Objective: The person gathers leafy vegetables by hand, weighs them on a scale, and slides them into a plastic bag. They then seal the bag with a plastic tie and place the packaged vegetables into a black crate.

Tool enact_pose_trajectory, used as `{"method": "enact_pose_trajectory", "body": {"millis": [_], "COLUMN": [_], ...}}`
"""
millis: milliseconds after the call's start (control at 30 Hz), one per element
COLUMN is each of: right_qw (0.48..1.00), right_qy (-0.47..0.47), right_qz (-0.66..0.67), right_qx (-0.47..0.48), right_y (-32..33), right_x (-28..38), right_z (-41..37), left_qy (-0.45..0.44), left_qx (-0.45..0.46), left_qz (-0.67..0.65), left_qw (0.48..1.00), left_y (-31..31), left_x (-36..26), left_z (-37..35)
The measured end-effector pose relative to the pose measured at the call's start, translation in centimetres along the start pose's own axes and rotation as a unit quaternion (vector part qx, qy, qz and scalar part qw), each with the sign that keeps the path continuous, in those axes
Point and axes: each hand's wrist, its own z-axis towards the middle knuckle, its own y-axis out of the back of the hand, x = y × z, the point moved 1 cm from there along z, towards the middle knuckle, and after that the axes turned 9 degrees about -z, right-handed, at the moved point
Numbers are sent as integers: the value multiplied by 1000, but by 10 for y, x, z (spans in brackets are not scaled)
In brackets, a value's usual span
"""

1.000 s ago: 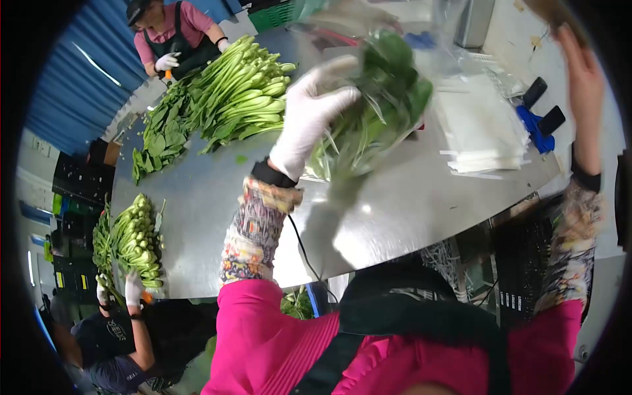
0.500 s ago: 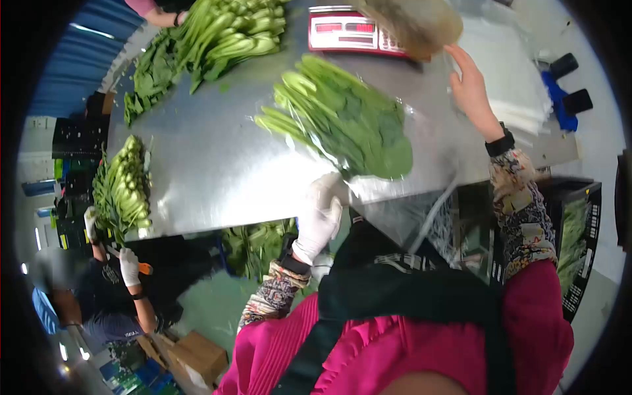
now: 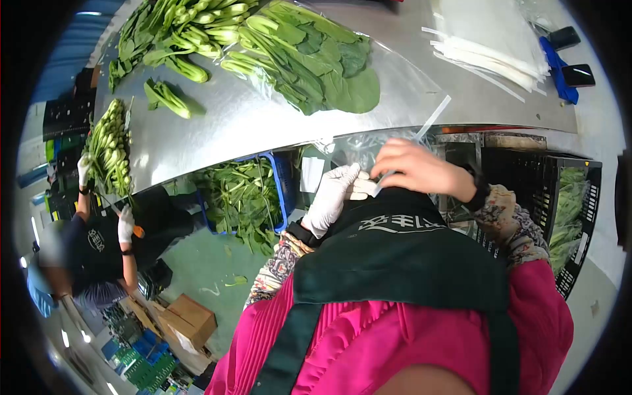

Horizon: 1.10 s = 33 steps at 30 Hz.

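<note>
Greens [image 3: 322, 66] lie in clear plastic on the shiny table [image 3: 174, 145] in front of you, next to a pile of stalks [image 3: 204, 29]. Your gloved left hand [image 3: 332, 197] pinches the low end of a white strip [image 3: 434, 117], just over your dark apron [image 3: 388, 260]. Your bare right hand [image 3: 421, 172] bends over the same strip, fingertips right by your left ones, but I can't tell if it grips. More see-through plastic [image 3: 382, 140] is near your hands. A blue basket [image 3: 282, 187] full of leaves [image 3: 240, 194] sits lower down, to your left.
</note>
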Motion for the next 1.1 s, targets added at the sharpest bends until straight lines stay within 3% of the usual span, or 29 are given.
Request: {"method": "enact_pose_trajectory", "body": {"millis": [33,100,300,367,400,433,467,500,533,567,600,633,667,700,733,800,833,900,933,1000,1100], "right_qw": [998,996,995,992,974,927,850,901,874,823,763,885,931,918,913,913,914,907,899,929,937], "right_qy": [50,61,92,12,-58,-127,-262,-339,-400,-443,-455,-386,-283,-251,-190,-94,-89,-48,-4,22,101], "right_qz": [-43,-60,-41,-96,-216,-330,-414,-271,-256,-243,-227,-217,-192,-246,-302,-364,-363,-414,-435,-368,-334], "right_qx": [-1,32,-16,-76,24,124,195,-24,106,259,399,144,-127,-180,-198,-159,-159,-67,-40,-22,8], "right_y": [-14,-23,-3,10,-1,-28,-100,-157,-128,-94,-60,-43,-26,-18,4,19,21,24,27,31,33], "right_x": [-2,0,16,18,7,-17,-68,-98,-78,-53,-27,-25,-31,-50,-44,-68,-75,-90,-95,-94,-105], "right_z": [1,4,-24,-61,-91,-140,-246,-342,-302,-256,-210,-182,-159,-136,-100,-69,-64,-44,-41,-26,-6], "left_qy": [-15,-22,-31,-19,-50,-16,16,-7,-29,31,-14,-115,-215,-289,-411,-374,-396,-436,-413,-393,-368], "left_qx": [5,-9,-50,-46,-50,-48,-45,-8,26,3,-25,-145,-256,-311,-273,-259,-205,-90,-35,0,23], "left_qz": [-23,-7,29,59,74,97,119,127,133,112,112,269,414,609,628,762,762,756,757,774,747], "left_qw": [1000,1000,998,997,995,994,992,992,990,993,993,945,847,670,602,460,469,480,505,497,554], "left_y": [1,2,17,24,29,40,52,58,66,84,77,90,99,84,82,88,88,94,101,100,105], "left_x": [4,4,-1,-7,-6,-9,-13,-18,-23,-23,-31,-21,-12,-14,-17,-19,-21,-30,-37,-46,-58], "left_z": [0,-3,-14,-27,-36,-43,-50,-63,-76,-79,-87,-79,-70,-67,-58,-40,-33,-24,-24,-25,-31]}}
